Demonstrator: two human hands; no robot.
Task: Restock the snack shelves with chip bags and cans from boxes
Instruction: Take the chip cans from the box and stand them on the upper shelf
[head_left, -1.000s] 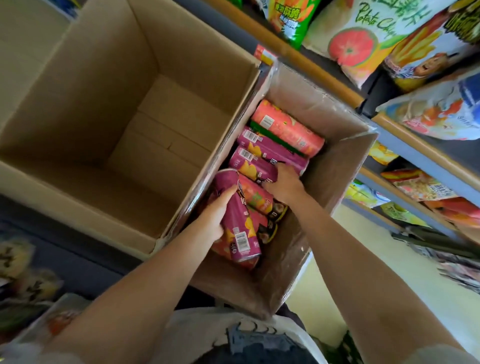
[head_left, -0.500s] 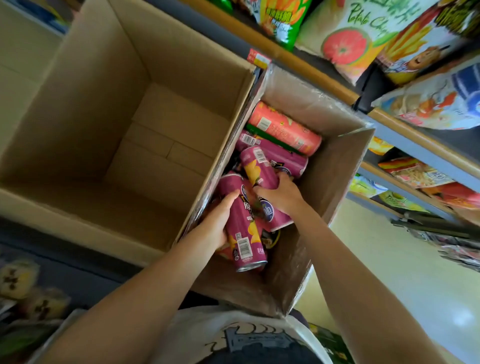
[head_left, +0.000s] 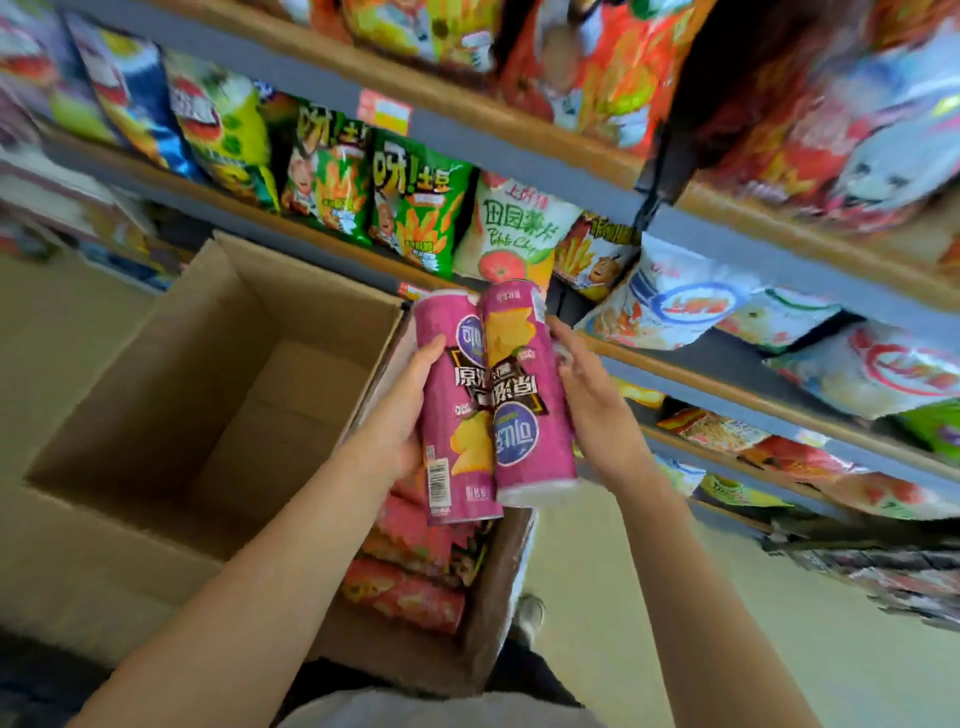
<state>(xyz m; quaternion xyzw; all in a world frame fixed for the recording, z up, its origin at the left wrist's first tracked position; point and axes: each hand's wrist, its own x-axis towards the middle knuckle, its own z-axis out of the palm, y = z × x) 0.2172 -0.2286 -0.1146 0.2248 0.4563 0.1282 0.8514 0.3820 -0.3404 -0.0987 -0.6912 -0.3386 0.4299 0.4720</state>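
Note:
Two tall pink chip cans are held up side by side in front of the shelves. My left hand (head_left: 402, 410) grips the left can (head_left: 457, 441) from its left side. My right hand (head_left: 597, 400) holds the right can (head_left: 524, 395) from its right side. Both cans stand nearly upright, touching each other. Below them the smaller cardboard box (head_left: 498, 582) holds several more pink and orange cans (head_left: 410, 561) lying flat.
A large empty cardboard box (head_left: 130, 353) stands to the left of the can box. Shelves (head_left: 519, 150) full of chip bags run across the back and right, in several tiers. Pale floor shows at lower right.
Both hands have lifted a pink can each out of the box and raised them together. The view has swung up from the box to the shelves.

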